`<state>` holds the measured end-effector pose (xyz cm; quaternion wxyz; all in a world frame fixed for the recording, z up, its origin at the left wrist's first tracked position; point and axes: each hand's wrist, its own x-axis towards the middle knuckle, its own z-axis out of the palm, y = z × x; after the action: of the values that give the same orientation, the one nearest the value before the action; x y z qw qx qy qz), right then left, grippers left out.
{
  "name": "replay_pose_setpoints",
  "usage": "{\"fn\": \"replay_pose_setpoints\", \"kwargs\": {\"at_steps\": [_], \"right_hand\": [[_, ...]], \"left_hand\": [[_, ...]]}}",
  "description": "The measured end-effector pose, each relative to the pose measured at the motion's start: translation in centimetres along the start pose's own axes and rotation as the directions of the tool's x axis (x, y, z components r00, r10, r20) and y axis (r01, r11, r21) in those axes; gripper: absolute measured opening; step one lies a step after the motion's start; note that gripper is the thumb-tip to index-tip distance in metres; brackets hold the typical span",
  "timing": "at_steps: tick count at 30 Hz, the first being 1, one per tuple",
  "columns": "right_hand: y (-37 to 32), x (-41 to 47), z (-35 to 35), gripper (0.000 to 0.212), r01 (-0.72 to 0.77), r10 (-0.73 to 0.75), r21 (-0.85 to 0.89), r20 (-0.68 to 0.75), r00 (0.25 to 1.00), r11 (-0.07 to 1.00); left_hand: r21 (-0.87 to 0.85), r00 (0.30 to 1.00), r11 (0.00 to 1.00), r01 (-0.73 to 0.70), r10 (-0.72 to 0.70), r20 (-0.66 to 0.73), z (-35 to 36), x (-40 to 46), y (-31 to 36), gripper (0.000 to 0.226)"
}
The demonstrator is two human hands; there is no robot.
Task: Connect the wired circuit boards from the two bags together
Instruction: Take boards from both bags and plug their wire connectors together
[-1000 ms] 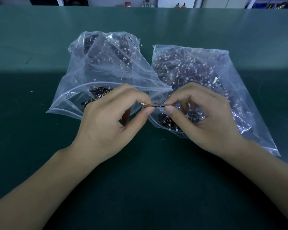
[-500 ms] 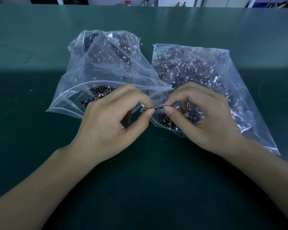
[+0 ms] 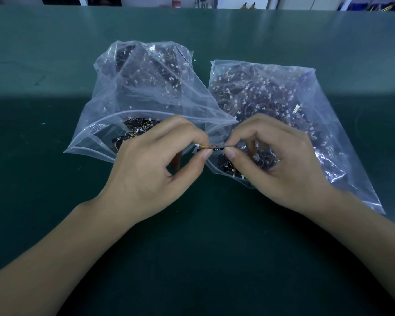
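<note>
Two clear plastic bags lie side by side on the green table, each full of small dark circuit boards with orange-yellow wires and white plugs. The left bag (image 3: 144, 87) has its mouth open toward me; the right bag (image 3: 283, 96) lies flatter. Between the bag mouths, my left hand (image 3: 155, 165) pinches a white plug with thin orange-yellow wires (image 3: 205, 146) between thumb and forefinger. My right hand (image 3: 281, 160) pinches the small dark circuit board (image 3: 224, 147) at the other end of those wires. The two hands are almost touching.
The green table mat (image 3: 203, 247) stretches wide on all sides of the bags. Its far edge meets a wall with cabinets and small items (image 3: 176, 3) at the top of the view.
Both hands have stayed in place above the bag mouths, fingertips shifting slightly closer together around the small wired piece. The bags have not moved.
</note>
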<state>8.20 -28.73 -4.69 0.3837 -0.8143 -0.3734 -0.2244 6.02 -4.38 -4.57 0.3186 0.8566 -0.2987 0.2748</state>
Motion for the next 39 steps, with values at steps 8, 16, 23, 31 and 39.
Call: {"fn": "replay_pose_setpoints", "kwargs": {"at_steps": [8,16,23,31,39], "right_hand": [[0.0,0.0,0.0,0.004,-0.010,0.010,0.006,0.005,1.000,1.000],[0.2,-0.2,0.2,0.034,-0.053,0.053,-0.039,-0.012,0.999,0.998],[0.0,-0.2,0.2,0.028,-0.042,0.039,-0.031,-0.067,0.997,0.999],[0.0,-0.2,0.3,0.023,-0.013,0.011,-0.044,-0.031,0.999,0.999],[0.2,-0.2,0.5,0.019,0.007,-0.007,-0.037,-0.014,1.000,0.999]], "left_hand": [[-0.007,1.000,1.000,0.002,-0.002,0.012,0.0,0.1,0.1,0.011],[-0.039,0.998,0.998,0.049,-0.047,0.040,-0.4,0.2,0.8,0.008],[0.090,0.989,0.996,0.009,-0.023,0.148,0.5,-0.2,0.9,0.007],[0.412,0.997,0.909,-0.064,0.077,-0.017,0.9,0.1,0.8,0.018],[0.525,0.999,0.850,-0.049,0.052,0.010,1.0,0.6,1.2,0.023]]}}
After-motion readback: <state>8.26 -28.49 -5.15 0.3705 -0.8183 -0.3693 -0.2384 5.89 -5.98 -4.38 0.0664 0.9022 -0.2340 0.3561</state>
